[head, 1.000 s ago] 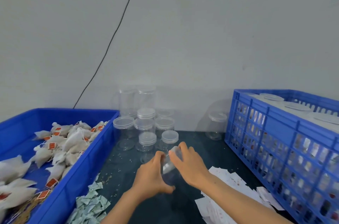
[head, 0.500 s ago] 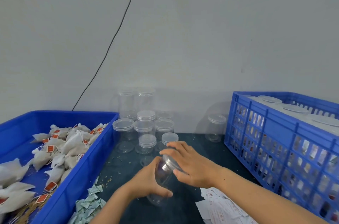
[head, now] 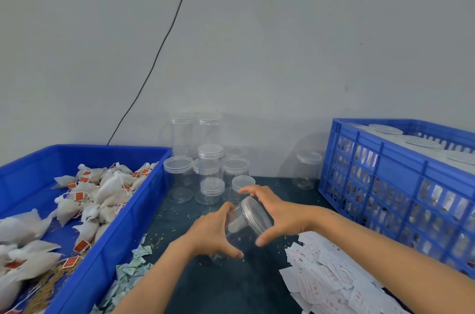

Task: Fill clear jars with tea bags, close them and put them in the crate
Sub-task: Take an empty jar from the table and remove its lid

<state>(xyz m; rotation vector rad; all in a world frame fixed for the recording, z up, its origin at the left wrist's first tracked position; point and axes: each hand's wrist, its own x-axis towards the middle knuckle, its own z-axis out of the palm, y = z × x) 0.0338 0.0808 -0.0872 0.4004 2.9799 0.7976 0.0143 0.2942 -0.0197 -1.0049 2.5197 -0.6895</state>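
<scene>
No readable text from my feed. Orange tags (head: pixel 80 196) on tea bags (head: pixel 108 189) in blue tray (head: pixel 123 226): print too small. Paper slips (head: pixel 326 277) at table's near right edge: red marks, blurred, illegible.

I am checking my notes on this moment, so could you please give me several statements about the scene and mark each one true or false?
1. The left hand grips the held jar. True.
2. The held jar stands upright on the table. False: it is tilted, off the table.
3. The tea bags lie in the blue bin. True.
4. The crate is red. False: it is blue.
5. The right hand is at the lid. True.
</scene>
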